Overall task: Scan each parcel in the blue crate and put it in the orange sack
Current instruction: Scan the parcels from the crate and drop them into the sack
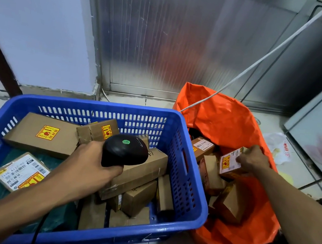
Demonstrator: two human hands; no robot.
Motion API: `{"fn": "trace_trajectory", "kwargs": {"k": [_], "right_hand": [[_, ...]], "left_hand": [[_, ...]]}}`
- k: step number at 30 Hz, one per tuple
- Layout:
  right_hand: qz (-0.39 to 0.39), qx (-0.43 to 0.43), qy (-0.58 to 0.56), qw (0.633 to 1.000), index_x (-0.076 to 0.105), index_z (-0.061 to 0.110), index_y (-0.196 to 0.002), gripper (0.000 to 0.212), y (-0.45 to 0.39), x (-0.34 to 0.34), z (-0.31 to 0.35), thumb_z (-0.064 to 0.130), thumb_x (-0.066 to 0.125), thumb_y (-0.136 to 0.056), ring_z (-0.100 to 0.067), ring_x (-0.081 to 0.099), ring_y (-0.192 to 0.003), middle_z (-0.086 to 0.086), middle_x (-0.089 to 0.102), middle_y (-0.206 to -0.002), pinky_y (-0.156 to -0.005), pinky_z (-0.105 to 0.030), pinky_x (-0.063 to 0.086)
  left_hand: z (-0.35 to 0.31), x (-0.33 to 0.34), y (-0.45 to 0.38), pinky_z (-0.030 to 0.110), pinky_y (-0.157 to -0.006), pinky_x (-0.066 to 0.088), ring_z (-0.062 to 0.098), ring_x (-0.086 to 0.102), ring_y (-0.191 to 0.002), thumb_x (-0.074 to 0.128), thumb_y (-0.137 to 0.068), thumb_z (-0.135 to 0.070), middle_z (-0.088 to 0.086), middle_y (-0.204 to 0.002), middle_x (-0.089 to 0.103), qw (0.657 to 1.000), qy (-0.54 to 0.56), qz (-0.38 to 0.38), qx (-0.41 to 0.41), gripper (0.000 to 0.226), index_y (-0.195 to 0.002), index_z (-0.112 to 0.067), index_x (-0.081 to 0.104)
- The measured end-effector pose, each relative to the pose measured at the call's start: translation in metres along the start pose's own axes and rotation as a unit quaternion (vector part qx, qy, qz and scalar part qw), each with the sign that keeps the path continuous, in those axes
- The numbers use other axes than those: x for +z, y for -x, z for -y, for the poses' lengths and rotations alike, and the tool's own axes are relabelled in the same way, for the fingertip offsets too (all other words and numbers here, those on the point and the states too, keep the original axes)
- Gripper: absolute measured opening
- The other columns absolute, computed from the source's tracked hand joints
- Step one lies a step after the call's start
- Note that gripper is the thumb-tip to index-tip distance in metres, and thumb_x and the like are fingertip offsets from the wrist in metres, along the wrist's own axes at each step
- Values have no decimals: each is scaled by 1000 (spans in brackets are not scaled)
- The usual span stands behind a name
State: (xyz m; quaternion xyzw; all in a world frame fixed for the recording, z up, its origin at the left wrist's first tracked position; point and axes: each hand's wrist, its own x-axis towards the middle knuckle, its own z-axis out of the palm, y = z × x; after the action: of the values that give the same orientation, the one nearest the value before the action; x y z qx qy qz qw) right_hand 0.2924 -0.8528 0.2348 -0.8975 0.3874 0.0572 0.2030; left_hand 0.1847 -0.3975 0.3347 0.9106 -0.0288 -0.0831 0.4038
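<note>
The right hand (254, 156) is down inside the orange sack (227, 118), its fingers pinching a small labelled parcel (229, 162) that sits on top of the other boxes there. The left hand (98, 164) is curled round the black scanner (125, 151) over the blue crate (189, 178). The crate lies at nine o'clock from the right hand, just beside the sack. The long box (141, 172) under the scanner points from seven to one o'clock. I think the left hand is nearer to it.

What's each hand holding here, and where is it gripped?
The left hand grips a black scanner by its handle. The right hand holds a labelled parcel by its far edge, inside the orange sack.
</note>
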Motion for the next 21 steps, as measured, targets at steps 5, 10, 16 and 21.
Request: {"fn": "trace_trajectory", "kwargs": {"k": [5,10,16,21], "right_hand": [[-18,45,-13,999,36,21,-131,61,-32,16,-19,27,70,-81,-51,62,-100,-26,49,-130,-66,-56,62],[-21,49,-34,998,36,19,-133,60,-11,9,-6,25,70,-84,-50,62,-100,-26,48,-131,-68,-54,62],[46,59,-172,982,42,7,-129,46,-2,8,6,8,67,-90,-44,68,-99,-24,59,-126,-56,-53,61],[3,60,-177,982,37,15,-139,58,2,7,8,12,66,-90,-46,63,-109,-21,53,-132,-49,-43,60]], "left_hand": [[0,2,-2,27,-55,46,7,62,-62,75,-80,-16,-3,-64,66,1000,-3,0,0,14,-77,-25,64],[1,3,-3,28,-59,49,9,64,-68,75,-82,-17,-3,-69,69,1000,-1,8,-4,14,-84,-27,65],[2,4,-4,29,-60,50,10,64,-68,74,-81,-17,-1,-71,69,1000,-4,7,0,15,-86,-27,64],[4,5,-4,24,-55,46,3,63,-63,75,-81,-16,-1,-65,68,1000,-2,18,10,16,-85,-28,65]]}}
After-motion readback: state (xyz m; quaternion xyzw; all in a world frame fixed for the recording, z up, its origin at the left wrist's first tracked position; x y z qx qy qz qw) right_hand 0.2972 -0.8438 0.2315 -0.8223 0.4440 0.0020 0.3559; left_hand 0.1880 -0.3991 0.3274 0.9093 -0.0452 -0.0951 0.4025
